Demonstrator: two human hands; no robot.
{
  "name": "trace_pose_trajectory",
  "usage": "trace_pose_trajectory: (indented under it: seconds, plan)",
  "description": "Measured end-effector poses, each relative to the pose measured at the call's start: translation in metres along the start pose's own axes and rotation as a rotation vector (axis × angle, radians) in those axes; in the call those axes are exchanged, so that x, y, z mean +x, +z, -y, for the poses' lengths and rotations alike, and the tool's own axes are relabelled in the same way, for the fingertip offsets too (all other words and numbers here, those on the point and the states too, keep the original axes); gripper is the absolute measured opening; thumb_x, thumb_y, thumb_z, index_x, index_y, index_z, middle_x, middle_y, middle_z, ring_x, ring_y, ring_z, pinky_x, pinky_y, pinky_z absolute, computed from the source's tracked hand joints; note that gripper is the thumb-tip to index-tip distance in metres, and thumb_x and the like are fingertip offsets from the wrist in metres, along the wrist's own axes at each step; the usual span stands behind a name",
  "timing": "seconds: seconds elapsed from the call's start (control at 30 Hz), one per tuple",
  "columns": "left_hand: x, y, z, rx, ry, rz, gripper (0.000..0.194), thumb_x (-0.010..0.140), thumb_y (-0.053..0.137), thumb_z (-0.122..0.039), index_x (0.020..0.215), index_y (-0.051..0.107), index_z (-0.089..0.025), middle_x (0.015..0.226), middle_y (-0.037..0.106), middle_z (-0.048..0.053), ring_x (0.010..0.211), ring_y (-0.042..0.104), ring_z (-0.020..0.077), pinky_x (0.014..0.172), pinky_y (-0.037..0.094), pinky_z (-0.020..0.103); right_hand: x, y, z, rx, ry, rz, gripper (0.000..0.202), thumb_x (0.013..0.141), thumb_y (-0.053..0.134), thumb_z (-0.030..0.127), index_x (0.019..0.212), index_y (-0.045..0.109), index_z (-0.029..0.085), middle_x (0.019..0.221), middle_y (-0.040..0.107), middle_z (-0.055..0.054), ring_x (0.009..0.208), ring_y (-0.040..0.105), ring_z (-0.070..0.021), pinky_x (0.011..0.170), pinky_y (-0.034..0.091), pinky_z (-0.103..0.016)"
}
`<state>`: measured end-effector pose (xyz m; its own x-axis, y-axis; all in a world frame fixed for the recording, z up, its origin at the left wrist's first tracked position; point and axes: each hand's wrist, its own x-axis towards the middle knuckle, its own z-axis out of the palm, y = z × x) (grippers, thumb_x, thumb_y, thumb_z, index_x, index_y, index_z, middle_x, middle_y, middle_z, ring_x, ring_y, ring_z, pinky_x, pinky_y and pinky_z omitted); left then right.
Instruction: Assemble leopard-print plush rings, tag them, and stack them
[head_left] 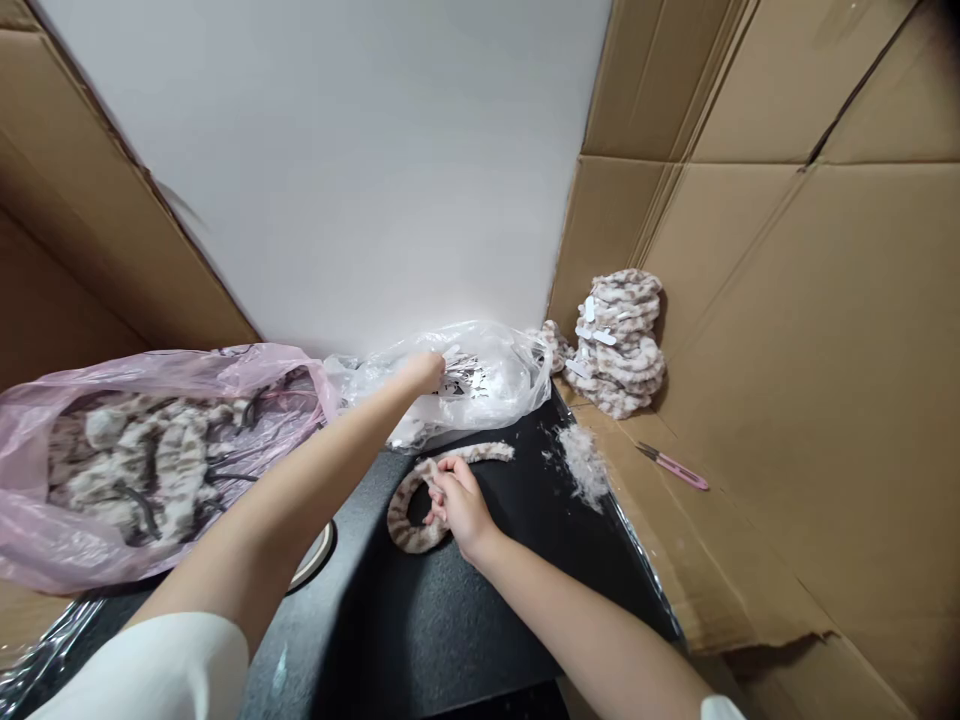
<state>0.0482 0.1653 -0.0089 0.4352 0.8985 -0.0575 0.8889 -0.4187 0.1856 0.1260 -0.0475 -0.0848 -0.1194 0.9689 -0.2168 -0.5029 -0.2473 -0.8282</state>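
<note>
On the black tabletop (420, 620) lies a curled, spotted furry strip (411, 535), one end stretched out toward the right. My right hand (459, 505) pinches this strip near where it crosses itself. My left hand (426, 373) reaches to the clear plastic bag (510, 400), its fingertips at the bag's opening beside small white pieces (472, 378). What those fingertips hold, if anything, is too small to make out.
At the left, a pink plastic bag (30, 480) holds furry pieces. Stacked furry rings (626, 345) with white tags stand at the right, near a pink tool (675, 467) on cardboard. Loose fluff (583, 465) and a roll of tape (315, 557) lie on the table.
</note>
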Motion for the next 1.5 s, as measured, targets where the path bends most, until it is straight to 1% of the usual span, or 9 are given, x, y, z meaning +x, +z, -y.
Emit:
trace_pose_trajectory:
  seconds: [0.17,0.27,0.33,0.43,0.63,0.83,1.03,1.2,1.5]
  plan:
    - [-0.018,-0.029,-0.002,-0.308,-0.046,-0.171,0.026,0.076,0.073,-0.029,0.095,0.071,-0.011,0.091,0.071,0.010,0.087,0.067,0.0250,0.080,0.055,0.035,-0.003,-0.002,0.008,0.007,-0.039,-0.016,0.031,0.067,0.064,0.041,0.082,0.044,0.022,0.049,0.044,0.013,0.038,0.031,-0.0038,0.046,0.043,-0.020]
    - [-0.055,-0.035,-0.007,-0.520,-0.032,-0.328,0.043,0.079,0.066,-0.035,0.113,0.065,-0.009,0.094,0.071,0.012,0.084,0.069,0.0224,0.073,0.057,0.032,-0.004,-0.002,0.017,0.022,-0.114,0.028,0.037,0.068,0.068,0.042,0.090,0.048,0.021,0.059,0.058,0.008,0.042,0.042,-0.0051,0.051,0.047,-0.023]
    - [-0.090,-0.028,-0.013,-0.852,-0.017,-0.404,0.047,0.073,0.071,-0.038,0.109,0.067,-0.009,0.088,0.072,0.011,0.076,0.069,0.0196,0.071,0.058,0.031,-0.006,-0.001,0.024,0.045,-0.168,0.047,0.040,0.069,0.070,0.042,0.096,0.049,0.020,0.068,0.065,0.004,0.046,0.049,-0.0067,0.056,0.049,-0.024]
    - [-0.142,-0.006,-0.022,-1.255,-0.030,-0.354,0.039,0.060,0.083,-0.034,0.092,0.070,-0.014,0.075,0.069,0.003,0.067,0.066,0.0147,0.067,0.057,0.027,-0.011,0.000,0.031,0.094,-0.193,0.074,0.042,0.070,0.072,0.041,0.100,0.052,0.021,0.074,0.067,0.001,0.050,0.053,-0.0078,0.057,0.048,-0.024]
    - [-0.205,0.034,-0.026,-1.463,-0.040,-0.332,0.031,0.063,0.083,-0.027,0.091,0.071,-0.017,0.083,0.072,0.004,0.070,0.067,0.0149,0.064,0.056,0.025,-0.019,0.004,0.026,0.010,-0.167,0.186,0.031,0.069,0.073,0.039,0.091,0.063,0.019,0.071,0.064,0.001,0.054,0.052,-0.0087,0.055,0.043,-0.022]
    - [-0.213,0.051,-0.021,-1.445,-0.099,-0.263,0.033,0.065,0.082,-0.032,0.092,0.073,-0.015,0.086,0.076,0.008,0.076,0.070,0.0193,0.074,0.057,0.031,-0.018,-0.001,0.019,-0.120,-0.161,0.105,0.026,0.071,0.071,0.038,0.086,0.062,0.018,0.067,0.064,0.001,0.050,0.051,-0.0087,0.055,0.042,-0.023]
    - [-0.212,0.059,-0.023,-1.420,-0.135,-0.371,0.044,0.062,0.084,-0.034,0.100,0.070,-0.016,0.097,0.075,0.010,0.094,0.069,0.0238,0.084,0.055,0.035,-0.022,-0.012,0.031,-0.402,-0.454,-0.079,0.013,0.081,0.062,0.030,0.091,0.060,0.022,0.075,0.067,-0.001,0.061,0.060,-0.0131,0.062,0.047,-0.026]
    - [-0.213,0.064,-0.028,-1.526,-0.116,-0.337,0.046,0.062,0.084,-0.033,0.101,0.068,-0.016,0.097,0.076,0.010,0.095,0.069,0.0243,0.083,0.056,0.035,-0.025,-0.011,0.023,-0.555,-0.468,0.035,0.009,0.083,0.060,0.029,0.088,0.061,0.021,0.084,0.069,-0.003,0.076,0.066,-0.0180,0.071,0.050,-0.030]
    - [-0.214,0.071,-0.032,-1.529,-0.008,-0.190,0.036,0.066,0.080,-0.039,0.094,0.073,-0.018,0.099,0.074,0.009,0.092,0.068,0.0245,0.083,0.054,0.035,-0.027,-0.002,0.019,-0.310,-0.336,0.080,0.020,0.077,0.066,0.036,0.078,0.051,0.023,0.076,0.062,0.002,0.056,0.054,-0.0105,0.056,0.045,-0.024]
